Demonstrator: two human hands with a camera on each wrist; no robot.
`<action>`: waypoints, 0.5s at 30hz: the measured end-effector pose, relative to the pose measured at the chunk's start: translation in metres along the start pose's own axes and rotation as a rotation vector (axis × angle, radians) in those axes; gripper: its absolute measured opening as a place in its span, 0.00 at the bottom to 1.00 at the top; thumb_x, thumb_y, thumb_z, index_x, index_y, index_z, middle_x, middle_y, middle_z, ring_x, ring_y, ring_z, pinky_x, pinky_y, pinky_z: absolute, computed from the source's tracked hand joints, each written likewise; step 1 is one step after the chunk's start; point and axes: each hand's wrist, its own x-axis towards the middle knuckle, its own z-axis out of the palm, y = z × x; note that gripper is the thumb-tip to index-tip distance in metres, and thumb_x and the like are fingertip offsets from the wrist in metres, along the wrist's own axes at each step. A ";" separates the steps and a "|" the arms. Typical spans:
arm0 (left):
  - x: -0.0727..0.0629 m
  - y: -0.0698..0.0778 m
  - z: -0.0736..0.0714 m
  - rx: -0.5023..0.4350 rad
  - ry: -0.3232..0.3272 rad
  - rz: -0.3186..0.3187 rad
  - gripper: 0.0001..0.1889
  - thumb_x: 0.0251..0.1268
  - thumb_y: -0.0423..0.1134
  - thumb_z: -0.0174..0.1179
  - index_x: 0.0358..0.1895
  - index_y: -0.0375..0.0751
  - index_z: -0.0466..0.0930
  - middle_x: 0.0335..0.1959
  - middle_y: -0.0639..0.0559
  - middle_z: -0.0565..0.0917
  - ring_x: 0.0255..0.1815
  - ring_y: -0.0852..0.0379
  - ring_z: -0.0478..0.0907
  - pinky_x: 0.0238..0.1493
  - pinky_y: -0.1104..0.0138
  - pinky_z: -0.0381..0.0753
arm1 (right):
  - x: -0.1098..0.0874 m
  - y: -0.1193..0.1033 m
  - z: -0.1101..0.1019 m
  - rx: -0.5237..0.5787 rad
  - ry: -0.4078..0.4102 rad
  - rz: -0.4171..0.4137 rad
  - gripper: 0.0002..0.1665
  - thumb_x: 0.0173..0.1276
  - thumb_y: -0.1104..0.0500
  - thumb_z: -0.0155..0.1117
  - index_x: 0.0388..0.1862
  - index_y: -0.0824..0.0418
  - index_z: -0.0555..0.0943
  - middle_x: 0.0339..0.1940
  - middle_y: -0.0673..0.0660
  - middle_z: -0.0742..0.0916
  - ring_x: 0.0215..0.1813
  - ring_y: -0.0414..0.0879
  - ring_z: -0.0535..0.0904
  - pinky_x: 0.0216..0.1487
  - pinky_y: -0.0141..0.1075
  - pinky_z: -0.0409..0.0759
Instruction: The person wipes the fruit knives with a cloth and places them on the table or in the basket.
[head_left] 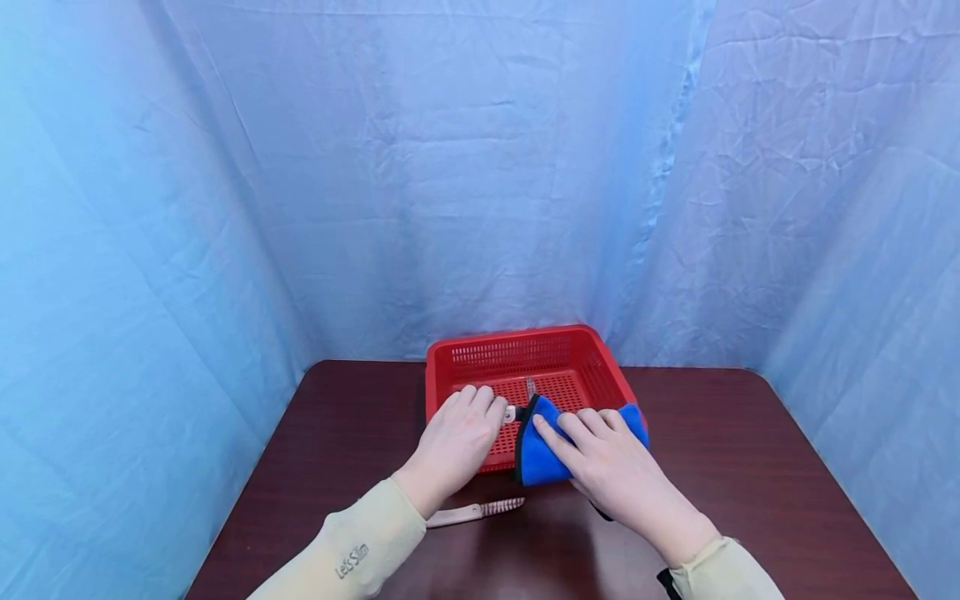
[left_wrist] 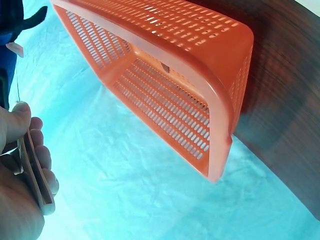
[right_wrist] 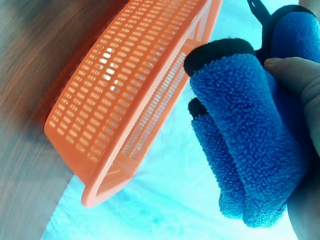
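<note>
My left hand (head_left: 459, 433) grips the pale handle (left_wrist: 36, 172) of a folding knife, its slotted edge facing the left wrist camera. The end of that handle (head_left: 511, 414) pokes out past my fingers toward a blue cloth (head_left: 543, 457) with black edging. Most of the blade is hidden. My right hand (head_left: 611, 458) holds this cloth, bunched in thick folds (right_wrist: 240, 125), with the thumb pressed on it. Both hands are over the near side of a red plastic basket (head_left: 510, 335). Another folding knife (head_left: 457, 515), opened out, lies on the table below my left wrist.
Inside the basket, a serrated-looking blade (head_left: 531, 387) shows behind the cloth. The basket stands toward the back of a dark wooden table (head_left: 360, 425). Light blue curtains (head_left: 480, 167) hang close behind the table and along both sides.
</note>
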 end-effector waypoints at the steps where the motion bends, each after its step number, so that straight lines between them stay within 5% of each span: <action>1: 0.000 0.001 0.000 0.001 0.003 0.004 0.12 0.65 0.39 0.71 0.47 0.40 0.82 0.36 0.48 0.78 0.35 0.55 0.73 0.37 0.66 0.78 | 0.002 -0.001 0.000 0.001 -0.004 -0.004 0.49 0.49 0.54 0.85 0.71 0.58 0.76 0.48 0.57 0.81 0.49 0.53 0.75 0.46 0.48 0.74; 15: -0.001 0.005 -0.002 0.025 -0.036 0.024 0.15 0.64 0.39 0.72 0.51 0.41 0.83 0.39 0.49 0.81 0.38 0.55 0.76 0.41 0.67 0.80 | 0.007 -0.006 0.006 -0.004 -0.039 0.025 0.46 0.51 0.53 0.85 0.70 0.55 0.78 0.48 0.58 0.81 0.47 0.53 0.76 0.46 0.48 0.75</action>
